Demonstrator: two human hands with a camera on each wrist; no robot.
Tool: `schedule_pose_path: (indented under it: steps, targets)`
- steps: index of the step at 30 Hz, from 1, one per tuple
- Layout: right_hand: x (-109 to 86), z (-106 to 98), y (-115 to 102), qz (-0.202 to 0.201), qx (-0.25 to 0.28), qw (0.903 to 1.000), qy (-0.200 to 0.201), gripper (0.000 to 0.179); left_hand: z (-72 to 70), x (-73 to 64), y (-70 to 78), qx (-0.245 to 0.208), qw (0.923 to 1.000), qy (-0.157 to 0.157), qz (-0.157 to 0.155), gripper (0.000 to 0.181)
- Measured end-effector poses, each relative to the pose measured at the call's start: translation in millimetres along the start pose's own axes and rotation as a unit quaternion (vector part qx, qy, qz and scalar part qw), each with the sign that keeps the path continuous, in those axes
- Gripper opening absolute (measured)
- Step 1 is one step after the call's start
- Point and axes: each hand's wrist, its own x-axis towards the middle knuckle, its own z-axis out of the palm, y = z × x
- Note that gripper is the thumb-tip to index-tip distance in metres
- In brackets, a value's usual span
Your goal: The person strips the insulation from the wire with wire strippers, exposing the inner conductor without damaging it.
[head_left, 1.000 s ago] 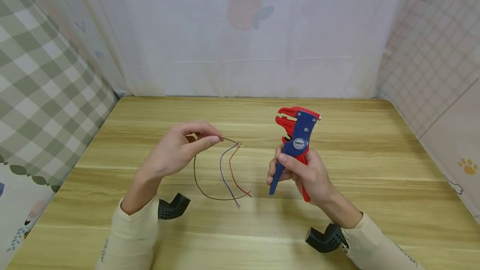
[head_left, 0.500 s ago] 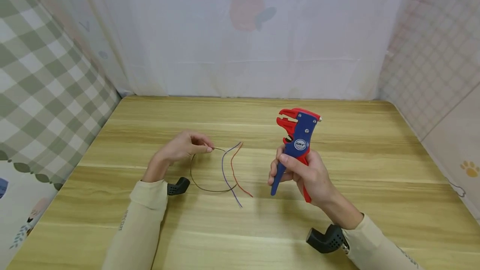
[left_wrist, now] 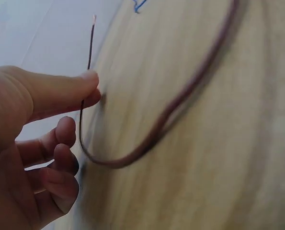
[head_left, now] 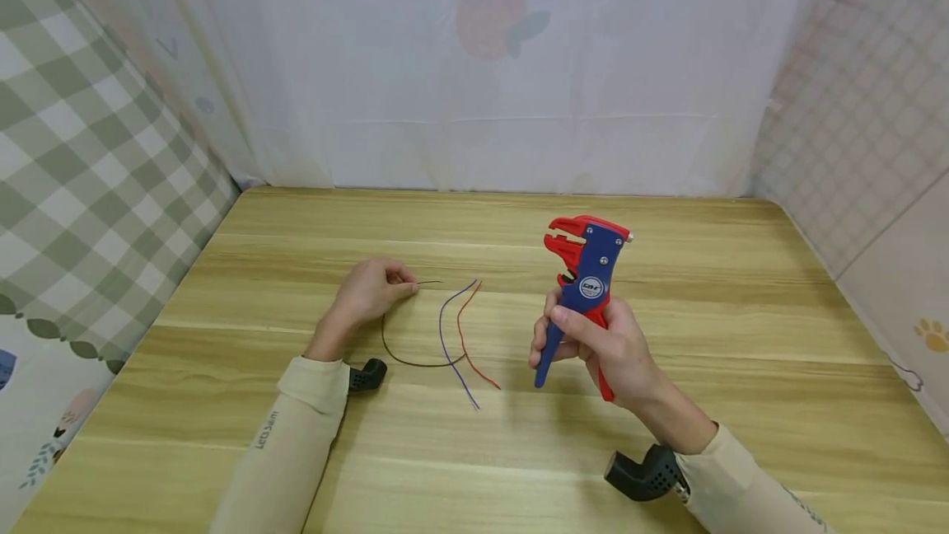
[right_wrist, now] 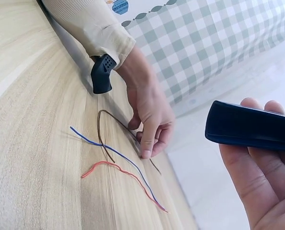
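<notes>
Between thumb and forefinger, my left hand [head_left: 366, 291] pinches a thin brown wire [head_left: 415, 365] near its far end. A bare copper tip shows at that end in the left wrist view. The rest of the brown wire [left_wrist: 166, 115] curves over the table and crosses a blue wire [head_left: 442, 332]. Beside the blue one lies a red wire [head_left: 460, 336]. My right hand [head_left: 623, 353] grips the handles of a red and blue wire stripper [head_left: 593, 266], held above the table with its jaws apart and pointing left. Only one dark blue handle [right_wrist: 247, 124] shows in the right wrist view.
The wood-grain table [head_left: 482, 468] ends at a pale curtain [head_left: 356, 138] at the back. Checked cloth [head_left: 74, 105] hangs at the left. A black wrist camera [head_left: 645, 472] juts from the right sleeve, and another [head_left: 366, 375] from the left.
My left hand has lowered toward the table and drawn back from the blue and red wires' far ends, keeping the brown wire pinched. The right hand and wire stripper have hardly moved.
</notes>
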Motion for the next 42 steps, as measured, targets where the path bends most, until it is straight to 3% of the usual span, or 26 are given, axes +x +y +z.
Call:
schedule_pose_path:
  steps: [6, 14, 20, 23, 28, 30, 38, 42]
  targets:
    - [0.2, -1.6, -1.1, 0.012, -0.011, 0.9996, 0.025, 0.018, 3.3, -1.1, 2.2, 0.033, 0.9993, 0.016, 0.000, 0.012]
    - [3.6, -14.9, -13.8, 0.104, -0.030, 0.9887, 0.103, 0.022, 4.5, -1.3, 1.8, 0.042, 0.9990, 0.016, -0.007, 0.012]
    - [5.5, -33.5, -28.6, 0.137, -0.102, 0.9781, 0.120, 0.033, 4.8, -1.3, -0.6, 0.047, 0.9987, 0.012, -0.014, 0.013]
    - [5.7, -40.4, -33.7, 0.156, -0.178, 0.9619, 0.136, 0.043, 4.6, -1.2, -1.1, 0.044, 0.9989, 0.013, -0.013, 0.012]
    - [6.0, -50.1, -35.6, 0.203, -0.301, 0.9190, 0.154, 0.054, 3.9, -1.4, -0.5, 0.040, 0.9991, 0.012, -0.013, 0.011]
    - [6.7, -54.0, -34.6, 0.216, -0.324, 0.9074, 0.158, 0.053, 3.7, -1.3, -0.4, 0.037, 0.9992, 0.010, -0.014, 0.012]
    - [7.6, -65.3, -34.0, 0.230, -0.352, 0.8840, 0.205, 0.039, 0.3, 0.3, -3.4, -0.012, 0.9998, 0.000, -0.017, 0.021]
    - [6.6, -68.4, -34.2, 0.247, -0.389, 0.8640, 0.203, 0.042, -1.5, 0.8, -4.9, -0.024, 0.9996, -0.006, -0.014, 0.023]
